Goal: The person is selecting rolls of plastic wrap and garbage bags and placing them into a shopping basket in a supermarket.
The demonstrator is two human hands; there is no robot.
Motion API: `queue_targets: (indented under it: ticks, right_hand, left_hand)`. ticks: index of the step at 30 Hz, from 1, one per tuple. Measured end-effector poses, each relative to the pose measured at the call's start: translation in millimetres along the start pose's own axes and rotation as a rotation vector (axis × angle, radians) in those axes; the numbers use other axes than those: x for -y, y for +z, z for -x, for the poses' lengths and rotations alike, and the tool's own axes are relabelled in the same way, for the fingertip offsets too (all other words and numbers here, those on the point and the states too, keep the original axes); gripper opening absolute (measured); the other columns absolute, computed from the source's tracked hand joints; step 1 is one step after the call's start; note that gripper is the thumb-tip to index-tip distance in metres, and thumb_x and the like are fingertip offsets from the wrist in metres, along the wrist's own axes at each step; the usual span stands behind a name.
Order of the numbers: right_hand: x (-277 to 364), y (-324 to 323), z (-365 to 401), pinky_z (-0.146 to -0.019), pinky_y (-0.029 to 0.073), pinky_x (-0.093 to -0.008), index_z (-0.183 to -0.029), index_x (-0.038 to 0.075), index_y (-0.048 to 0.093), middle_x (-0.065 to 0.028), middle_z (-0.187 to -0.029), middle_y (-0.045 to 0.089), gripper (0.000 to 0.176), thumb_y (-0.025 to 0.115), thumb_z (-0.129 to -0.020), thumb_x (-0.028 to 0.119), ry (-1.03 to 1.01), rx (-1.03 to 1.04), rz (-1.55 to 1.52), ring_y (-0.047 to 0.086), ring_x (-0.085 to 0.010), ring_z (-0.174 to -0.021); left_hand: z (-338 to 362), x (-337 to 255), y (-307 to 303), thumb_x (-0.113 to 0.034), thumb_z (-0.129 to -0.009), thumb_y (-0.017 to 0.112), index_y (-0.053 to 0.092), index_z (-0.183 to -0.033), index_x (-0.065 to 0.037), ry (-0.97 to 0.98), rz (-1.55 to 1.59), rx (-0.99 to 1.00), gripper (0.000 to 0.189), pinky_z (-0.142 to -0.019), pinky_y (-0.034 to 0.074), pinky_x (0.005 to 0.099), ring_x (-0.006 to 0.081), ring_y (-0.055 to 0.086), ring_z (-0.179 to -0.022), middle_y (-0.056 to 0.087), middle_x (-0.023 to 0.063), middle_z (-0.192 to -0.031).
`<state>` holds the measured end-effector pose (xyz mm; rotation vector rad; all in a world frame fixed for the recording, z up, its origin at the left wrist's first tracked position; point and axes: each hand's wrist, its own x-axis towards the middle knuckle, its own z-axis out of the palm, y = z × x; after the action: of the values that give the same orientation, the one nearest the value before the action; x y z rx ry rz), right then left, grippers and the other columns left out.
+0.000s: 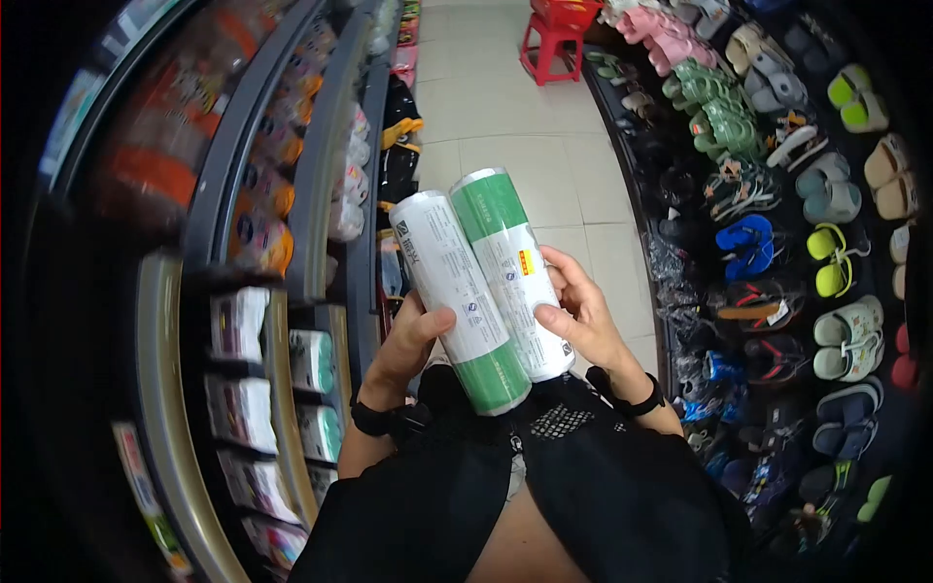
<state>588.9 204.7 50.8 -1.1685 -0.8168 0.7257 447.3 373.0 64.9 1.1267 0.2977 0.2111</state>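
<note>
Held up over the aisle, side by side and touching: two smooth cylinders in glossy printed film, white with green bands. Left hand [413, 340] wrapped round left roll [457, 291], grip closed on it, thumb across the white label. Right hand [583, 316] curled behind right roll [510, 262], grip pinching its lower half. Black wristbands [374, 420] on both wrists. Curved shelves [219, 175] of soft packets leftward, rubbery slippers [729, 126] rightward, pale tiled floor [515, 107] between.
</note>
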Motion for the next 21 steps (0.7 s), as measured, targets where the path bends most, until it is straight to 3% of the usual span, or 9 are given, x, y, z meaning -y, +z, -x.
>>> queue_targets:
  ticks: [5,11,15,18,21]
  right_hand:
    - [-8.4,-31.2,-56.9,-0.069,0.039,-0.0237,-0.132,0.000,0.030,-0.0047,-0.092,0.056,0.064,0.064,-0.081,0.022,0.043,-0.148,0.073,0.053,-0.0093,-0.080]
    - [-37.0,-78.4,-144.8,-0.073,0.040,-0.0246,-0.132,-0.001,0.030,-0.0054,-0.092,0.056,0.065,0.064,-0.081,0.023,0.056,-0.214,0.023,0.053,-0.0101,-0.084]
    - [-47.1,-109.3,-230.7,-0.081,0.042,-0.0278,-0.131,-0.004,0.029,-0.0082,-0.095,0.057,0.067,0.064,-0.082,0.024,0.049,-0.155,-0.028,0.055,-0.0139,-0.092]
    - [-52.9,-140.4,-304.7,-0.081,0.042,-0.0276,-0.131,-0.004,0.031,-0.0099,-0.097,0.057,0.066,0.064,-0.081,0.023,0.113,-0.091,-0.050,0.055,-0.0139,-0.092]
    - [-42.8,-174.3,-385.0,-0.081,0.044,-0.0281,-0.129,-0.005,0.033,-0.0136,-0.103,0.058,0.063,0.064,-0.081,0.021,0.133,-0.043,-0.183,0.056,-0.0158,-0.093]
  left_hand:
    - [-96.2,-20.0,-24.5,-0.045,-0.068,0.068,0.039,-0.122,0.009,-0.173,0.008,0.144,0.082,-0.090,0.041,0.0301,0.0215,0.052,-0.104,0.052,0.0148,-0.114]
    - [-203.3,-38.2,-46.4,-0.045,-0.068,0.069,0.040,-0.121,0.008,-0.260,0.013,0.165,0.081,-0.088,0.042,0.0288,0.0200,0.054,-0.101,0.054,0.0143,-0.112]
    - [-276.4,-50.1,-67.7,-0.047,-0.067,0.070,0.038,-0.122,0.009,-0.189,0.003,0.067,0.084,-0.089,0.041,0.0299,0.0210,0.053,-0.102,0.053,0.0150,-0.113]
    - [-338.5,-69.0,-84.8,-0.048,-0.065,0.070,0.037,-0.123,0.008,-0.161,-0.010,-0.058,0.087,-0.090,0.040,0.0305,0.0212,0.054,-0.101,0.051,0.0155,-0.116]
    - [-409.7,-94.1,-108.5,-0.047,-0.063,0.071,0.036,-0.124,0.007,-0.127,0.023,-0.031,0.089,-0.091,0.042,0.0309,0.0217,0.054,-0.103,0.049,0.0178,-0.119]
